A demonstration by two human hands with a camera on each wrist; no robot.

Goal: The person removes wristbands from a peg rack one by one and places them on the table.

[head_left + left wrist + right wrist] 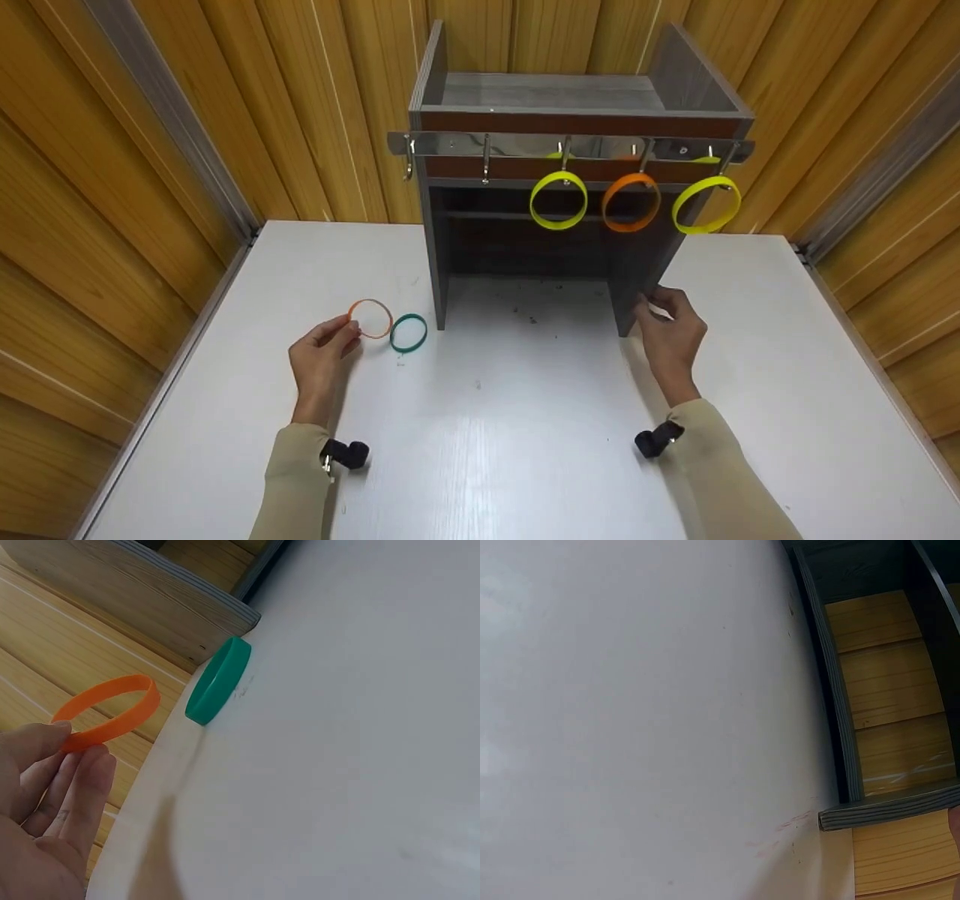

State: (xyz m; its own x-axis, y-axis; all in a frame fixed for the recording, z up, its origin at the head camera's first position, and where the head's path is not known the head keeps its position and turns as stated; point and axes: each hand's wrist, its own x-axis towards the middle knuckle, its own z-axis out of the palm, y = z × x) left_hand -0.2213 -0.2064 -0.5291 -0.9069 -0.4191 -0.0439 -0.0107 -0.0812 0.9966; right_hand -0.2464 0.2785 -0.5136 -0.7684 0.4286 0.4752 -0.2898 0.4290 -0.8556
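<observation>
My left hand (322,356) pinches a thin orange wristband (124,720) between thumb and fingers, holding it above the table. Beside that band, a green wristband (219,681) stands on edge on the white surface, near the shelf's left panel. My right hand (673,336) grips the lower front edge of the grey shelf unit's right panel (628,300); its fingertips are partly hidden there. Only a sliver of this hand shows at the right wrist view's border. From the metal hook rail (517,147) hang two yellow wristbands (559,224) with an orange one (630,226) between them.
The grey shelf unit (540,112) stands at the back of the white table (480,450). Two hooks (486,161) at the rail's left carry no bands. Wood-panelled walls (112,187) enclose the back and both sides. Small dark specks lie beneath the shelf.
</observation>
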